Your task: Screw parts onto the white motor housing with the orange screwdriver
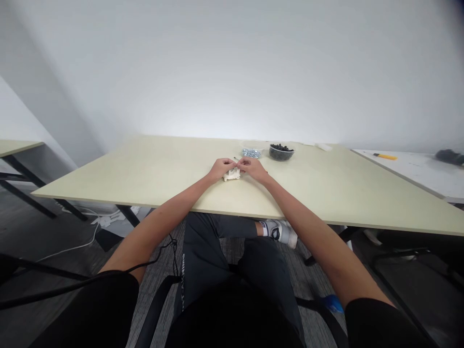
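Both hands meet over a small white plastic part near the middle of the pale table. My left hand is closed at the left of the part, its fingertips pinched at the upper edge. From the right, my right hand is closed too, thumb and forefinger pressed together beside the left fingertips. Something small and dark shows at the fingertips, too small to name. Behind the right hand stand a clear tub of silvery pieces and a clear tub of black pieces.
A yellow-handled tool lies on the white side table at the right. A white object rests near the table's back edge, against the wall. Black cables hang at the lower left.
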Available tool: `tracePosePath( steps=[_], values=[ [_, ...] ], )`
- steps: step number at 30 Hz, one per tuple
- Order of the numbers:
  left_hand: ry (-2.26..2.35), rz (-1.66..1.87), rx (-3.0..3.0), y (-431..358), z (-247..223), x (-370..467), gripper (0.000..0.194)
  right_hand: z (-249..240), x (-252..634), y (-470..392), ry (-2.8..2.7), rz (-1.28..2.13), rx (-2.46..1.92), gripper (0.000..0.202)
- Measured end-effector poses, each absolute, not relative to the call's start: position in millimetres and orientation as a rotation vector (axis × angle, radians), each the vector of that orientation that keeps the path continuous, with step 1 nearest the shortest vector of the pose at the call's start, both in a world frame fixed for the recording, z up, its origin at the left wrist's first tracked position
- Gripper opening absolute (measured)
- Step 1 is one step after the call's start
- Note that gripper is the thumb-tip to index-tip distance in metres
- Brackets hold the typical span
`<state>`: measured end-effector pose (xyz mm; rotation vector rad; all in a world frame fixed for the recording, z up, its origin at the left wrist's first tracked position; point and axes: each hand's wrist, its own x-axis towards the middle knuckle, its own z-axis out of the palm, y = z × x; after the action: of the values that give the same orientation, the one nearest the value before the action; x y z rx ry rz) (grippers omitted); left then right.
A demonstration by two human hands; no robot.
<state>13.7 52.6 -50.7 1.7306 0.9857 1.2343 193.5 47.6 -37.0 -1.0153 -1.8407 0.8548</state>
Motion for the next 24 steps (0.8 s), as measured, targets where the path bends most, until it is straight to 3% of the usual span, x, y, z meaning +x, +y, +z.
tracePosePath(
  steps=[24],
  values=[
    [0.995,1.243,1.788,51.3,-48.9,13.5,0.033,-38.2,193.2,50.3,-1.773,0.927,-1.022,0.03]
  ],
)
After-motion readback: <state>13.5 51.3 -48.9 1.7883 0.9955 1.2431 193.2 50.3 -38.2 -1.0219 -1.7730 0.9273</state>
